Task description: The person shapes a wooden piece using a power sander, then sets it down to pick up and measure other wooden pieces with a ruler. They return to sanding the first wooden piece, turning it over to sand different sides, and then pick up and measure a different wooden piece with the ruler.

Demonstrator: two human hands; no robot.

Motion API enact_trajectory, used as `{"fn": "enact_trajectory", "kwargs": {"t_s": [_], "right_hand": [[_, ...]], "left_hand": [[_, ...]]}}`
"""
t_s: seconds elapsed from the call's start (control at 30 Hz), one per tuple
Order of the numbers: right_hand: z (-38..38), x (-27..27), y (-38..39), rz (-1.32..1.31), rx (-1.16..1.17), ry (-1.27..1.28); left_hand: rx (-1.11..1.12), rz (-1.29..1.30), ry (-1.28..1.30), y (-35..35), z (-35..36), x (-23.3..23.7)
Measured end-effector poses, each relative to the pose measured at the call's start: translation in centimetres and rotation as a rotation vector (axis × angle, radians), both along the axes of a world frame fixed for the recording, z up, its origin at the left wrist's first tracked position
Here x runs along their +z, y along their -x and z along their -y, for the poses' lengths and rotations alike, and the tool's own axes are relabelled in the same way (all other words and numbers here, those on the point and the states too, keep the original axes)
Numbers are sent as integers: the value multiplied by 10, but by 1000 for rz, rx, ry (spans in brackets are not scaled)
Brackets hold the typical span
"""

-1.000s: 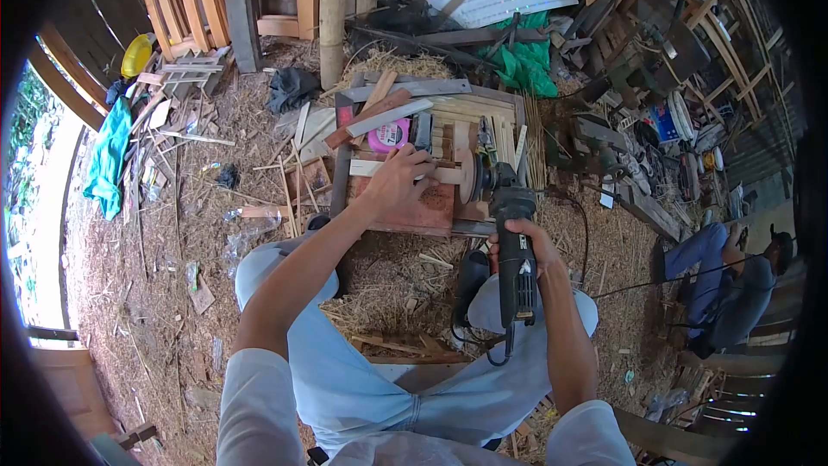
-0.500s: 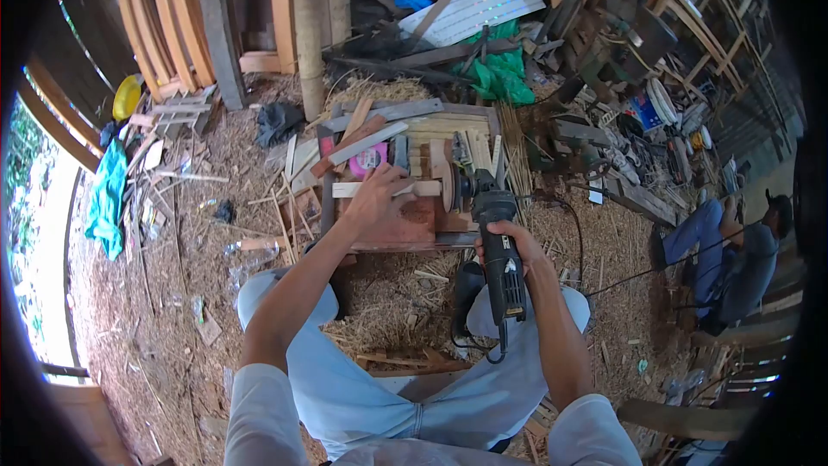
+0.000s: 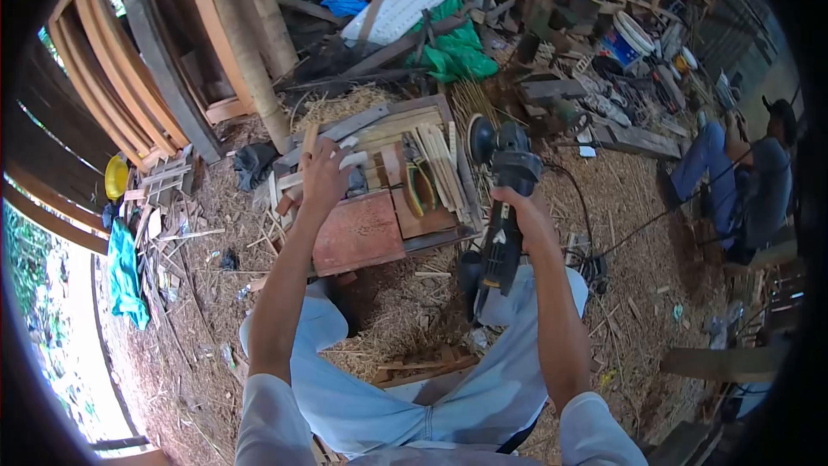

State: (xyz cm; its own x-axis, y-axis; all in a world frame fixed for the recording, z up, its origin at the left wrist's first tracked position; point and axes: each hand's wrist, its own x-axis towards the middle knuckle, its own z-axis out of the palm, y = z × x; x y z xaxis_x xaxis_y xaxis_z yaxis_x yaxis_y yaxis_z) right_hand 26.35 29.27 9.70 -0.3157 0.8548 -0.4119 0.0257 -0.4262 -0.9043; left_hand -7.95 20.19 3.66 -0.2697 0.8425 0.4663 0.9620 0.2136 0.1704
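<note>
My right hand (image 3: 524, 217) is wrapped round the body of a black angle grinder (image 3: 509, 181), whose round disc (image 3: 481, 138) points up and left, off the low bench. My left hand (image 3: 324, 174) is over the bench's left part, fingers bent on or just above pale wooden pieces; whether it grips one is hidden. On the bench lie pliers with yellow-green handles (image 3: 420, 188), a bundle of thin wooden strips (image 3: 438, 164) and a reddish board (image 3: 358, 233) at the near edge.
Wood scraps and shavings cover the floor (image 3: 207, 311). At the right a person (image 3: 755, 181) sits by a beam. The grinder's cord (image 3: 578, 198) runs right. Curved timbers (image 3: 112, 60) stand at the upper left, a green sheet (image 3: 457, 52) behind the bench.
The view has turned. The grinder has lifted away from the pale wooden piece, uncovering the pliers. My left hand has moved left and away from the grinder, over the wood pieces.
</note>
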Motion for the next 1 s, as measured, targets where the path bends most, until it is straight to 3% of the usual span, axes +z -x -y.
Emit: {"fn": "enact_trajectory", "kwargs": {"t_s": [0.03, 0.1, 0.17, 0.27, 0.37, 0.47, 0.53, 0.77, 0.9, 1.0], "right_hand": [[-7, -10, 0, 22, -25, -51], [-15, -18, 0, 31, -48, -97], [-17, -17, 0, 36, -56, -99], [-15, -10, -3, 21, -64, -111], [-13, -18, -9, -49, -81, -125], [-15, -32, -17, -1, -159, -255], [-16, -36, -21, 9, -157, -202], [-7, -11, -28, -35, -152, -171], [-7, -10, -27, -63, -105, -113], [-8, -15, -23, -78, -63, -98]], "left_hand": [[-33, 32, -117, -21, -3, 8], [-163, 324, -45, -64, -20, -1], [-158, 478, 138, -132, -15, 20], [-85, 379, 317, -173, -22, -6], [-19, 289, 404, -181, -31, -28], [159, 412, 386, -190, -35, -28], [264, 440, 227, -196, -35, -34], [337, 640, 101, -202, -39, -36], [429, 629, -102, -187, -17, -18], [392, 599, -177, -164, 31, 23]]}}
